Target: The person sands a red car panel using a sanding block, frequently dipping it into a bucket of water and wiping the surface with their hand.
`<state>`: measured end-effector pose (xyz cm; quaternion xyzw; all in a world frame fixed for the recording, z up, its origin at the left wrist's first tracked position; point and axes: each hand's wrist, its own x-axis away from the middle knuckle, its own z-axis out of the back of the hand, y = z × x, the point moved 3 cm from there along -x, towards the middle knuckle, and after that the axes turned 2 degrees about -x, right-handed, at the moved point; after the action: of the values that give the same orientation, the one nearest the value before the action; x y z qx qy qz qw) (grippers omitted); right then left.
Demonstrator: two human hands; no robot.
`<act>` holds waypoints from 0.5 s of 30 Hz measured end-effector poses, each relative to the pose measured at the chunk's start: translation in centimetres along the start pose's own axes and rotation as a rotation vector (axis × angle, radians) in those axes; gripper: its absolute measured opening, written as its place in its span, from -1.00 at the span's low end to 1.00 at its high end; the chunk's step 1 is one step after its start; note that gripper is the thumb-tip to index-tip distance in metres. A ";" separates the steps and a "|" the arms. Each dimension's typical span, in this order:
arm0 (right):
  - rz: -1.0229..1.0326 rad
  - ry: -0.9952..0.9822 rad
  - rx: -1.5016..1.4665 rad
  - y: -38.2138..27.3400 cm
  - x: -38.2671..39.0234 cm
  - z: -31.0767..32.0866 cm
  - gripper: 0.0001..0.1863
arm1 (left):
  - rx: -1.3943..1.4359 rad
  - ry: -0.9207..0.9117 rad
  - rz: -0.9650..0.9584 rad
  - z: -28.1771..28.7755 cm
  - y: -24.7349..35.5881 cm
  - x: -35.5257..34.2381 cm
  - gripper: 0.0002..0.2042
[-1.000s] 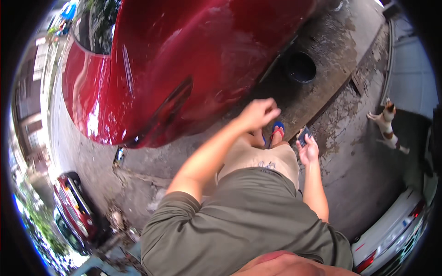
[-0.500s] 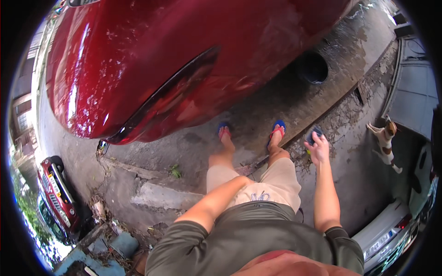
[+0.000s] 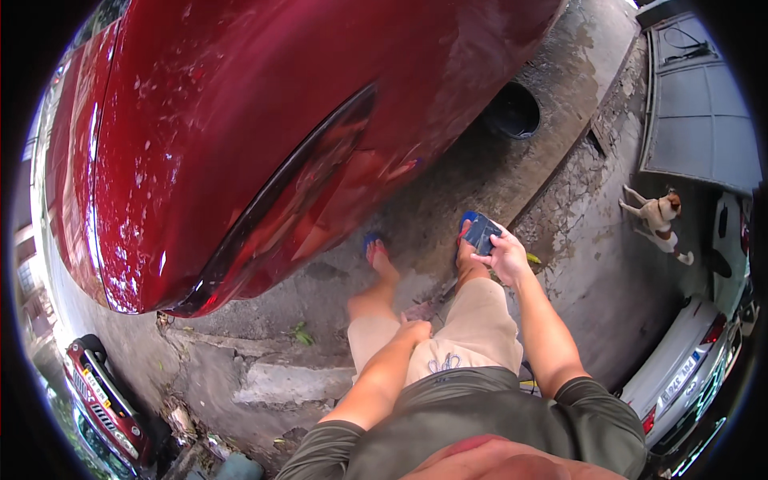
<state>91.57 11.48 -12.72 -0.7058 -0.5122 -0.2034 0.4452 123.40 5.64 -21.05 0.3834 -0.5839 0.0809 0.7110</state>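
A dark blue-grey, flat rectangular pad (image 3: 482, 234) is in my right hand (image 3: 509, 258), pinched between thumb and fingers above my right foot. Pale streaks cross its face; its exact kind is unclear. My left hand (image 3: 414, 331) is closed by my left thigh, against the beige shorts (image 3: 464, 328), and whatever it may hold is hidden. In front of me stands a glossy red car (image 3: 240, 104) with wet-looking spots and a long dark light strip (image 3: 296, 200). Neither hand touches the car.
A black bucket (image 3: 514, 110) stands on the wet concrete beside the car. To the right are a dog (image 3: 661, 214), a grey metal gate (image 3: 700, 120) and a white car (image 3: 676, 372). Another red vehicle (image 3: 104, 400) is at lower left. A broken concrete ledge (image 3: 288, 382) crosses the ground.
My right hand has swung left and inward with the pad, from out at my side to over my right foot. My left hand has moved slightly forward. The red car fills more of the view.
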 end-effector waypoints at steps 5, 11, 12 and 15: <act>0.012 -0.021 -0.144 0.8 -0.3 1.3 -0.57 | 0.068 -0.013 0.008 2.1 -0.4 3.7 -0.70; 0.089 -0.092 -0.180 0.5 -1.5 2.3 -0.46 | 0.867 -0.061 -0.362 4.2 2.4 9.1 -0.65; 0.059 -0.091 -0.190 0.7 -1.5 2.8 -0.33 | 0.977 -0.247 -0.475 3.4 3.6 10.0 -0.63; -0.004 -0.216 -0.327 -1.2 -0.1 2.1 -0.20 | 0.887 -0.271 -0.497 2.3 5.2 10.6 -0.60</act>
<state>90.09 13.24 -13.41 -0.7855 -0.5185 -0.2076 0.2667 121.91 4.28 -9.22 0.7816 -0.4715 0.0990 0.3962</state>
